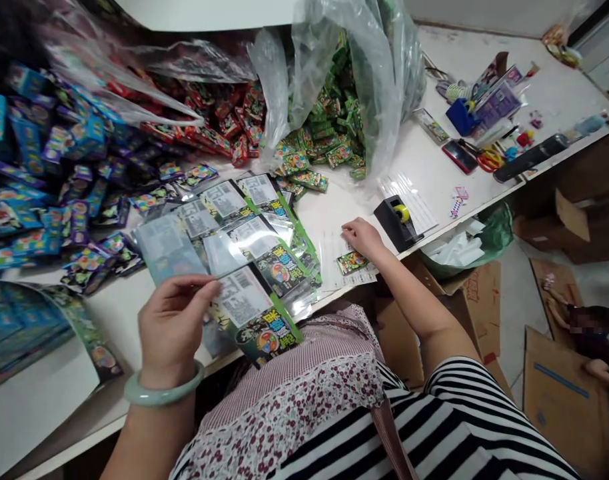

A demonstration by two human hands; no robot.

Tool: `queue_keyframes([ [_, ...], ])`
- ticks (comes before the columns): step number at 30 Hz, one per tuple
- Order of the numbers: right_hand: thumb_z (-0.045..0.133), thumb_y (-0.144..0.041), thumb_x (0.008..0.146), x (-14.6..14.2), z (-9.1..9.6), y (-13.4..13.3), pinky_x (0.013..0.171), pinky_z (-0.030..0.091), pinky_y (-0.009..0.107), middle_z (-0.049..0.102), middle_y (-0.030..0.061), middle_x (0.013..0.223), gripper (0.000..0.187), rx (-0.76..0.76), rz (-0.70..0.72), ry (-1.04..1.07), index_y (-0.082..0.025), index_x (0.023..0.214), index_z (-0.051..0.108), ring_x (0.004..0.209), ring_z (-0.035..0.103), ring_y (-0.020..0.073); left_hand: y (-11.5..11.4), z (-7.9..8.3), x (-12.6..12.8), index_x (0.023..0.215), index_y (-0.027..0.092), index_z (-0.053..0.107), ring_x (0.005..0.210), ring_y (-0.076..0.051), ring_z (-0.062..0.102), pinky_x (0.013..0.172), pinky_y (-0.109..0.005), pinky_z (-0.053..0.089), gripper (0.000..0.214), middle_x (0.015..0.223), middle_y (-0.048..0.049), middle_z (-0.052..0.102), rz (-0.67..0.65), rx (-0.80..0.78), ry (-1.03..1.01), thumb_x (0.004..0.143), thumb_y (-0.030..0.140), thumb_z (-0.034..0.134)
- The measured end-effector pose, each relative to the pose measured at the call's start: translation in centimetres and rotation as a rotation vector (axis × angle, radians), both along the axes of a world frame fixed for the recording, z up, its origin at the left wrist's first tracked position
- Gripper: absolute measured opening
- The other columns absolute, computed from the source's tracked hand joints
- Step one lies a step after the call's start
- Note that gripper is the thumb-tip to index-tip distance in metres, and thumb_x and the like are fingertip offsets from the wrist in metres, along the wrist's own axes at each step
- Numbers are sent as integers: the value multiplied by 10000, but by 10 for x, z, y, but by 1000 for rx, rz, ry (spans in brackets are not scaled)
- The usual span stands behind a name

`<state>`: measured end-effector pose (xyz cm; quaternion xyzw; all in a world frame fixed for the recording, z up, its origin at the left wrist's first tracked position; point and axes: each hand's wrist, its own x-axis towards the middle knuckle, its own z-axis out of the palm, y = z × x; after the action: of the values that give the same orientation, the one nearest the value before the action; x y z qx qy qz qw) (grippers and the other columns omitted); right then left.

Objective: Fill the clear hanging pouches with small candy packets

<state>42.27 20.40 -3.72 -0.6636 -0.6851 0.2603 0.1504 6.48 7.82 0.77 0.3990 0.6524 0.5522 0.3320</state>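
Observation:
My left hand, a pale green bangle on its wrist, pinches the edge of a printed plastic pouch. The pouch is black and green with a white label panel and hangs over the table's front edge. Beneath and beyond it, more such pouches lie overlapped in a pile. My right hand rests low over the tabletop, fingers curled together; whatever is between the fingertips is hidden. Just below it lies a small green candy box, by a sheet of clear strips with small printed marks.
A black tape dispenser stands right of my right hand. Behind are heaps of blue and purple boxes, red boxes and a plastic bag of green ones. Scissors and a phone lie right. Another person is at floor level.

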Motion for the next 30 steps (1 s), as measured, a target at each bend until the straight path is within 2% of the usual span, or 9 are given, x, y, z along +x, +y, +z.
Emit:
queue_keyframes([
  [3, 646, -222, 849, -6, -6, -3, 871, 463, 345, 651, 87, 1027, 139, 2, -9, 31, -181, 943, 741, 887, 619, 209, 2, 5, 6, 762, 208, 698, 654, -139, 604, 582, -239, 503, 204, 726, 11, 706, -139, -51, 52, 642, 317, 821],
  [8, 635, -271, 823, -2, -8, -5, 808, 469, 314, 659, 33, 890, 87, 1, -68, 180, -204, 820, 690, 805, 595, 168, 1, 4, 2, 778, 210, 694, 706, -146, 617, 623, -242, 518, 232, 756, 5, 694, -196, -44, 32, 664, 368, 821],
  [12, 609, -430, 824, 0, 13, -10, 710, 493, 318, 628, 14, 735, 247, -48, -117, 343, -189, 774, 622, 698, 583, 158, -4, -1, 4, 832, 203, 683, 776, -158, 626, 691, -260, 525, 265, 827, -19, 693, -249, -3, 7, 732, 424, 789],
  [14, 634, -480, 806, -19, 35, -19, 764, 506, 338, 649, 22, 790, 288, -66, -32, 484, -195, 775, 614, 747, 600, 162, -6, -1, 11, 831, 201, 671, 755, -152, 614, 686, -259, 514, 268, 807, -17, 675, -266, 31, 7, 758, 438, 772],
  [17, 698, -434, 798, -69, 72, -37, 895, 495, 372, 675, 36, 954, 227, -105, 323, 755, -216, 762, 643, 912, 627, 181, -5, 3, 22, 812, 199, 653, 722, -142, 584, 666, -252, 487, 255, 764, -7, 639, -291, 79, 29, 787, 433, 749],
  [20, 702, -326, 818, -124, 96, -48, 979, 462, 386, 666, 20, 974, 127, -80, 554, 762, -235, 736, 664, 977, 622, 175, -6, 10, 26, 813, 194, 644, 731, -143, 573, 679, -256, 474, 228, 769, -12, 626, -321, 102, 44, 822, 409, 718],
  [24, 714, -253, 794, -166, 100, -44, 877, 484, 373, 658, 17, 853, 105, -129, 619, 639, -213, 715, 658, 866, 624, 170, -12, 17, 19, 824, 189, 630, 736, -146, 567, 695, -264, 469, 213, 776, -16, 622, -334, 125, 57, 879, 394, 653],
  [27, 697, -259, 797, -174, 99, -40, 765, 485, 326, 662, 15, 800, 102, -245, 604, 577, -189, 734, 657, 766, 608, 146, -15, 17, 13, 830, 187, 623, 735, -141, 565, 696, -263, 467, 219, 778, -12, 615, -339, 151, 75, 908, 392, 613],
  [30, 685, -264, 798, -177, 101, -43, 726, 473, 296, 667, 14, 782, 110, -308, 572, 554, -174, 744, 651, 726, 589, 127, -14, 13, 10, 838, 187, 617, 744, -139, 577, 705, -266, 474, 217, 782, -9, 616, -348, 188, 84, 914, 389, 612],
])
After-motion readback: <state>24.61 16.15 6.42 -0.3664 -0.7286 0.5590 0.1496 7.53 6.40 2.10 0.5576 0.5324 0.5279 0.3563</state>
